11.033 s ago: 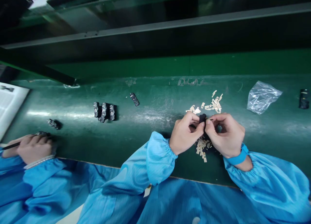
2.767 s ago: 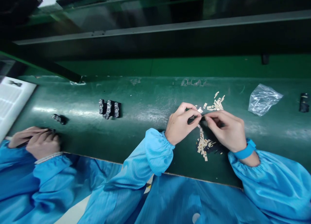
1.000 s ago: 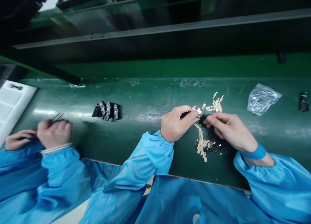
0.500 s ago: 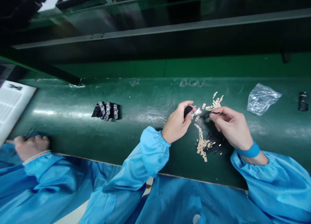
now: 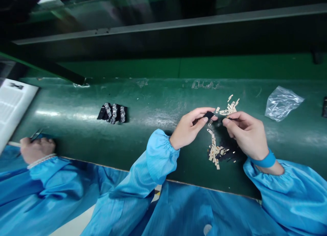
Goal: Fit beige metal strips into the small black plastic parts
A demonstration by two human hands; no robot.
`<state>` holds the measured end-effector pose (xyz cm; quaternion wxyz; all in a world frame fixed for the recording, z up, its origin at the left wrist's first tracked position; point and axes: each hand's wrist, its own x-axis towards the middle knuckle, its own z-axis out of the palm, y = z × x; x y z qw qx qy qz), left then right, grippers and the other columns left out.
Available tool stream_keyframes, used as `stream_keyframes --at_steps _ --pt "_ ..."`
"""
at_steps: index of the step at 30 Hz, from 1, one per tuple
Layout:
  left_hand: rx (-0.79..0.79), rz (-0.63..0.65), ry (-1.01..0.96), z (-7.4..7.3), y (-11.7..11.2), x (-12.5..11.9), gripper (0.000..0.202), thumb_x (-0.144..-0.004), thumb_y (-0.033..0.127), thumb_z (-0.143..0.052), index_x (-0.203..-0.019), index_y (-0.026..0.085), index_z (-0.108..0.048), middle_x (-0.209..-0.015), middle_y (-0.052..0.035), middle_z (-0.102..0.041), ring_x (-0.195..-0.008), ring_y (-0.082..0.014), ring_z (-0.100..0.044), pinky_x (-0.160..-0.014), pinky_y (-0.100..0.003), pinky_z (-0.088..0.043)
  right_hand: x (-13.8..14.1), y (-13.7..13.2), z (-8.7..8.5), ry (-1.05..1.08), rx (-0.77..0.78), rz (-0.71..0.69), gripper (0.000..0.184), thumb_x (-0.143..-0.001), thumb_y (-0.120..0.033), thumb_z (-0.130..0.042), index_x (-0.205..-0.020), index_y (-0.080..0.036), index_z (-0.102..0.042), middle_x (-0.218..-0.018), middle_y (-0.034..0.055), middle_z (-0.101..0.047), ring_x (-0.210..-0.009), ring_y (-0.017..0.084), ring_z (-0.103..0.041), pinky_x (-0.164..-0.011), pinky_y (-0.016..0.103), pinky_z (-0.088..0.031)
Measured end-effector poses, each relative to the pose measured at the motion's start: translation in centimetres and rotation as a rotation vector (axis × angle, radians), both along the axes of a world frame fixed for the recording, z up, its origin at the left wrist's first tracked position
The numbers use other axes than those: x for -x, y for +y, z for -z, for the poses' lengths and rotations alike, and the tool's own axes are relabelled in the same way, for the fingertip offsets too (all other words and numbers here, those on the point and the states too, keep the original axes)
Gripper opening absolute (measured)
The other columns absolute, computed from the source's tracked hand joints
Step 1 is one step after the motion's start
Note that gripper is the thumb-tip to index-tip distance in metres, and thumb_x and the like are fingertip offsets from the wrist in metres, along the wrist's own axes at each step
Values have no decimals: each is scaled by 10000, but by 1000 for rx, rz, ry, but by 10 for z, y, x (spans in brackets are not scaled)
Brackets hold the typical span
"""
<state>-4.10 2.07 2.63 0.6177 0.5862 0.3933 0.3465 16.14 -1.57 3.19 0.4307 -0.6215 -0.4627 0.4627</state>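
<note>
While working close together, left hand (image 5: 187,130): is pinching a small black plastic housing (image 5: 208,115) between thumb and fingertips.
Right hand (image 5: 245,135): is closing its fingertips on a dark sliver (image 5: 229,119), too small to name.
Handling: the housing is looking light and stiff; edges are offering the surest hold.
Around: pale metal terminals (image 5: 214,153) are lying at six o'clock; a clear plastic bag (image 5: 282,103) is resting at two o'clock.

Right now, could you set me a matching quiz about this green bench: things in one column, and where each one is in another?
Things:
1. Blue wrist strap
2. Clear plastic bag
3. Cluster of black parts
4. Small black piece

Places:
A. Pinched by the left hand
B. Around the wrist of the right hand
C. On the bench, left of both hands
D. On the bench, right of both hands

Pairs: 1-B, 2-D, 3-C, 4-A
</note>
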Motion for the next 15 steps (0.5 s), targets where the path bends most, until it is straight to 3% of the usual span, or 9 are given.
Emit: stream_keyframes --at_steps 6,9,11,15 --pt "214 -215 -167 9 -1 -4 298 -827 273 -797 -984 188 -558 -976 -26 -710 -876 -129 -682 -824 -280 -573 1 -5 1 24 -13 30 212 -830 -352 -795 -840 -199 -648 -515 -61 -551 -411 75 -460 -400 193 -365" --pt "271 -302 -216 13 -2 -8 365 -769 327 -850 -893 182 -539 -887 3 -692 -792 -99 -661 -799 -260 -570 6 -8 2 92 -1 -79 207 -852 -356 -782 -847 -196 -650 -541 -35 -616 -422 94 -530 -423 209 -449" --pt "286 -316 -221 12 -4 -10 385 -749 344 -866 -869 177 -542 -858 2 -711 -740 -91 -666 -763 -248 -565 9 -9 2 121 -7 -115 211 -854 -358 -782 -848 -197 -644 -570 -15 -659 -453 112 -586 -460 225 -506" --pt "327 -246 -155 8 -6 -11 302 -778 329 -841 -909 158 -628 -763 -3 -730 -678 -113 -700 -724 -268 -590 12 -8 4 72 -56 11 206 -848 -348 -790 -844 -204 -642 -583 -20 -655 -470 114 -601 -474 224 -518"
